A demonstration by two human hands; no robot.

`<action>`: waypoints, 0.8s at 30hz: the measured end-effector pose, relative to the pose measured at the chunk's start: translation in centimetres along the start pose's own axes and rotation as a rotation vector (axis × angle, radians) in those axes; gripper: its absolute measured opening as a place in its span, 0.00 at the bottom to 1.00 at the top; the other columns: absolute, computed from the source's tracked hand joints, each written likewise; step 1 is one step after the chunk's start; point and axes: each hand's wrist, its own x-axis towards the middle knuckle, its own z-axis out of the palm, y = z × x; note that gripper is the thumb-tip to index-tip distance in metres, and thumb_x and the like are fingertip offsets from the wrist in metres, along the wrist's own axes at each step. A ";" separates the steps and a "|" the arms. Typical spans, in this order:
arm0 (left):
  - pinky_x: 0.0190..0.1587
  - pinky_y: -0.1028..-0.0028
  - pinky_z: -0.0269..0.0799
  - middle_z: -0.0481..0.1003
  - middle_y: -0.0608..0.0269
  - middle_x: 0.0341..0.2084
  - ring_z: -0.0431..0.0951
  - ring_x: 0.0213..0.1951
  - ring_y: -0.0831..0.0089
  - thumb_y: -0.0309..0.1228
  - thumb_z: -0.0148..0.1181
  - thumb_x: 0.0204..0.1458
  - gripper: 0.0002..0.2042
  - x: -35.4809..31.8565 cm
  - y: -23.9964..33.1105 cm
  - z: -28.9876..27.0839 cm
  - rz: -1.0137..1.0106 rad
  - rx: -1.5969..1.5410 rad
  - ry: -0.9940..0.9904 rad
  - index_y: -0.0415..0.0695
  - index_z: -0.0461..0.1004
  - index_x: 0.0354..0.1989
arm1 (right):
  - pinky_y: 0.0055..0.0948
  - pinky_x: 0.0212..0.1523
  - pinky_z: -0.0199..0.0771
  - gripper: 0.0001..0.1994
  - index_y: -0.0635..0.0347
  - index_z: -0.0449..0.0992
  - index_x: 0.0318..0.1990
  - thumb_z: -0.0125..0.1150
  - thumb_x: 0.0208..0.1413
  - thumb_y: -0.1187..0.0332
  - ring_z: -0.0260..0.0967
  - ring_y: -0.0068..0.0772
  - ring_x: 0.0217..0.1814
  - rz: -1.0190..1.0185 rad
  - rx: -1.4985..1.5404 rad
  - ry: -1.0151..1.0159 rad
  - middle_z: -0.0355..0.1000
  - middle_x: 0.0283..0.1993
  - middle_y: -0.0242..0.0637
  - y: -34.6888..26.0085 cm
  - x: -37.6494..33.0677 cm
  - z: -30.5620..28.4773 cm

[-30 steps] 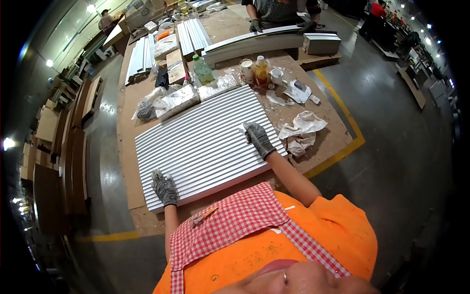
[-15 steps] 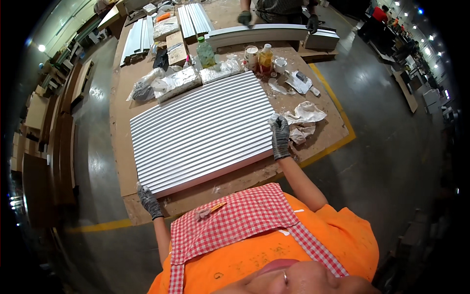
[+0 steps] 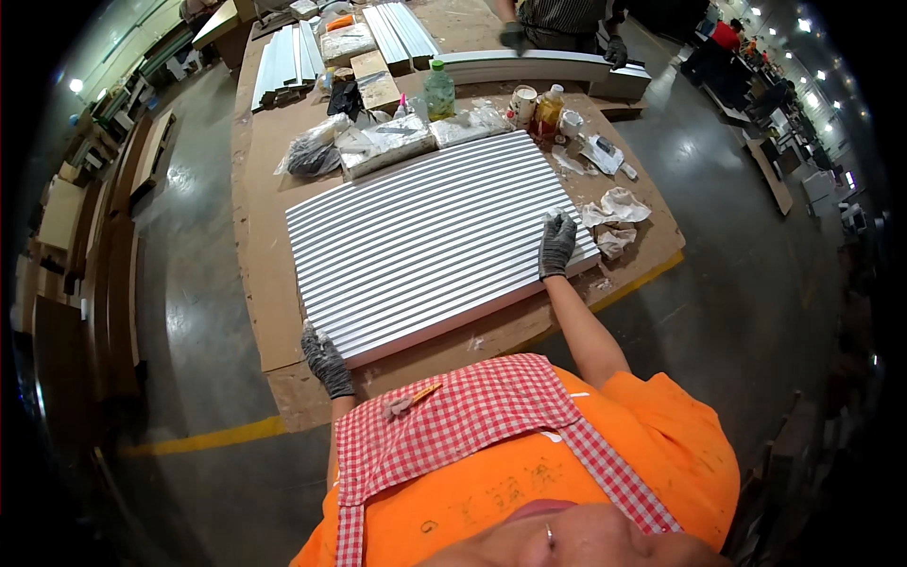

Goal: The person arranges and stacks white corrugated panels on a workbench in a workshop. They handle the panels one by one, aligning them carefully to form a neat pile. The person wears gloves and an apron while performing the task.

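A white ribbed panel [image 3: 425, 241] with a pinkish near edge lies slantwise on the worktable [image 3: 269, 312]. My left hand [image 3: 326, 359], in a grey knitted glove, is closed around the panel's near left corner. The gloved right hand [image 3: 557, 244] lies on the ribs close to the right end, fingers pointing away from me. Nothing shows in it, though its fingertips are partly hidden. Crumpled white paper [image 3: 617, 210] sits just beyond the panel's right end.
Behind the panel are plastic-wrapped packs [image 3: 387, 142], a green-capped bottle [image 3: 438, 92], a bottle of amber liquid [image 3: 548, 111] and a white cup [image 3: 571, 123]. White strips [image 3: 286, 61] lie farther back. Across the table, another person's gloved hand [image 3: 513, 38] is near a long white board [image 3: 529, 66].
My right hand has left the panel's right edge and come inward onto its ribbed top. The left hand stays at the near left corner. The whole table sits farther right in view.
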 end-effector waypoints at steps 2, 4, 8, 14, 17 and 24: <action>0.62 0.68 0.55 0.67 0.50 0.54 0.64 0.58 0.61 0.27 0.42 0.59 0.17 -0.3 1.3 0.2 -0.017 -0.029 0.016 0.34 0.65 0.56 | 0.39 0.45 0.67 0.14 0.66 0.68 0.45 0.55 0.58 0.64 0.65 0.44 0.42 0.004 -0.095 -0.043 0.66 0.39 0.45 0.3 0.0 -0.2; 0.62 0.67 0.54 0.67 0.50 0.54 0.64 0.58 0.61 0.25 0.41 0.59 0.17 -0.5 0.6 -0.4 0.022 -0.091 0.035 0.33 0.66 0.55 | 0.40 0.45 0.67 0.14 0.66 0.68 0.45 0.54 0.58 0.64 0.65 0.46 0.42 0.004 -0.162 -0.082 0.65 0.40 0.46 -0.6 -0.3 0.2; 0.62 0.65 0.54 0.68 0.49 0.54 0.65 0.58 0.59 0.28 0.41 0.59 0.17 -0.6 0.2 -0.8 0.072 -0.118 0.050 0.34 0.69 0.53 | 0.42 0.45 0.68 0.15 0.66 0.67 0.45 0.54 0.57 0.64 0.66 0.48 0.43 -0.001 -0.236 -0.049 0.65 0.40 0.47 -1.2 -0.4 0.6; 0.62 0.64 0.55 0.69 0.49 0.52 0.65 0.57 0.58 0.32 0.41 0.60 0.18 -0.6 0.2 -0.6 0.159 -0.121 0.075 0.34 0.70 0.51 | 0.43 0.47 0.68 0.16 0.66 0.67 0.47 0.54 0.57 0.63 0.65 0.49 0.46 0.026 -0.271 -0.075 0.65 0.42 0.49 -0.7 -0.2 0.4; 0.62 0.64 0.55 0.69 0.50 0.53 0.65 0.57 0.58 0.33 0.41 0.60 0.18 -0.6 0.2 -1.0 0.188 -0.081 0.085 0.35 0.70 0.51 | 0.44 0.47 0.67 0.16 0.65 0.67 0.48 0.53 0.57 0.64 0.65 0.48 0.46 0.033 -0.278 -0.067 0.65 0.43 0.48 -1.0 -0.4 0.7; 0.62 0.65 0.53 0.67 0.51 0.55 0.63 0.59 0.60 0.31 0.41 0.60 0.17 -0.6 0.5 -1.0 0.122 -0.118 0.050 0.36 0.71 0.51 | 0.43 0.49 0.67 0.16 0.64 0.67 0.49 0.53 0.57 0.65 0.65 0.49 0.49 0.061 -0.273 -0.094 0.65 0.46 0.50 -1.2 -0.2 0.5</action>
